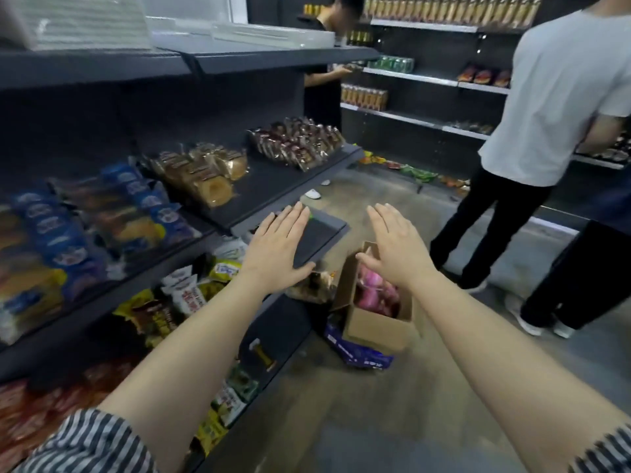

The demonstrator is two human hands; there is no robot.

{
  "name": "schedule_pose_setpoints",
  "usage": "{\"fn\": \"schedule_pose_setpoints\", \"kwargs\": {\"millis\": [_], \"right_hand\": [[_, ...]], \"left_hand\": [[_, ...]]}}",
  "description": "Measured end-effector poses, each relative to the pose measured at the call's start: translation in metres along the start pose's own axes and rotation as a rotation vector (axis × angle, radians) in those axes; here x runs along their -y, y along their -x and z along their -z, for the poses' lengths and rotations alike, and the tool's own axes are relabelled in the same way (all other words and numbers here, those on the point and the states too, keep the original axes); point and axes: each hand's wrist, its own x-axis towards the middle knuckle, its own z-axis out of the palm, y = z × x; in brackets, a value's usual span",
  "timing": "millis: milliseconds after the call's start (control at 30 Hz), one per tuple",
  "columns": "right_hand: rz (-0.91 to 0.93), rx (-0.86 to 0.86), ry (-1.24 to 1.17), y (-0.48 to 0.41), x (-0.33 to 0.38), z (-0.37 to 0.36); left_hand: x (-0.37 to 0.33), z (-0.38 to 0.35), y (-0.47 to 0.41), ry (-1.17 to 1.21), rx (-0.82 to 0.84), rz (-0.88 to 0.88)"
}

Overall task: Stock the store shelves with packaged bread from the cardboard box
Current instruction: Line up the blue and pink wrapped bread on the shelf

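The person is holding both arms out over the aisle. The left hand (280, 244) is hovering at about eleven o'clock of the cardboard box (375, 327), above a dark lower shelf edge, and the right hand (396, 247) is hanging at about twelve o'clock of it. Fingers on both are lying straight and close together, palms down, gripping nothing.

The box is sitting open on the grey floor, tilted on a flattened blue carton (358, 355), and pink film packets (375, 290) are showing inside it. At nine o'clock the dark metal shelves (273, 186) are carrying rows of bread: clear-wrapped golden slices (211, 179), glossy brown packs (297, 141) and blue-labelled loaves (58, 227).

I am judging these packets to be light, puffy and easily crushed, with slick, crinkly wrap. Taking one by its long sides with loose fingers, or by the crimped end seam, looks safest; squeezing the middle would likely flatten the bread. The corrugated box itself looks stiff enough to drag by its flap.
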Motion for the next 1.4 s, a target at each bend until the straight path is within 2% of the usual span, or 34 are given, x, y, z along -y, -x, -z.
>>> {"fn": "schedule_pose_setpoints", "kwargs": {"millis": [300,567,933,1400], "right_hand": [[-0.151,0.077,0.021,0.041,-0.115,-0.016],[-0.164,0.180,-0.013,0.051,-0.158,-0.040],[-0.226,0.317,-0.093,0.010,-0.183,-0.090],[-0.414,0.411,-0.202,-0.102,-0.241,-0.175]], "left_hand": [[-0.096,-0.045,-0.083,0.048,0.033,-0.144],[-0.130,-0.081,-0.116,0.138,0.142,-0.183],[-0.118,-0.139,-0.162,0.193,0.290,-0.134],[-0.074,-0.229,-0.300,0.297,0.399,-0.133]]}}
